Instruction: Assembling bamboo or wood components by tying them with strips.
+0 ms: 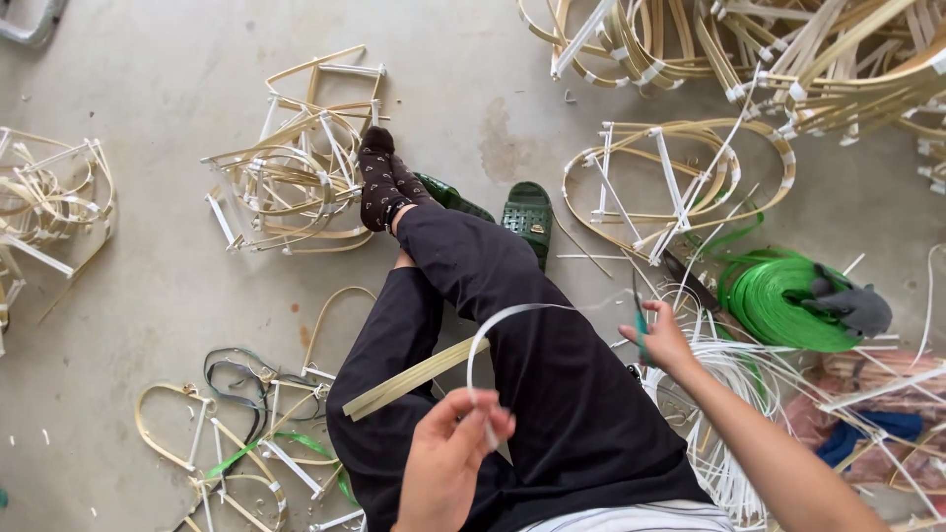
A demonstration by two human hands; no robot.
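Over the lap, left hand (448, 455) pinching white strip (493, 330); right hand (658, 340) gripping half-hidden scissors (640, 320).

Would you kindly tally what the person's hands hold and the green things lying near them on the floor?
White strip, pinched in the left hand: 1
Green-handled tool in the right hand: 1
Green sandals: 2
Green strap coil: 1
Total: 5

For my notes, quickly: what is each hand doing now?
Left hand: closed on a white strip.
Right hand: closed on green scissors.
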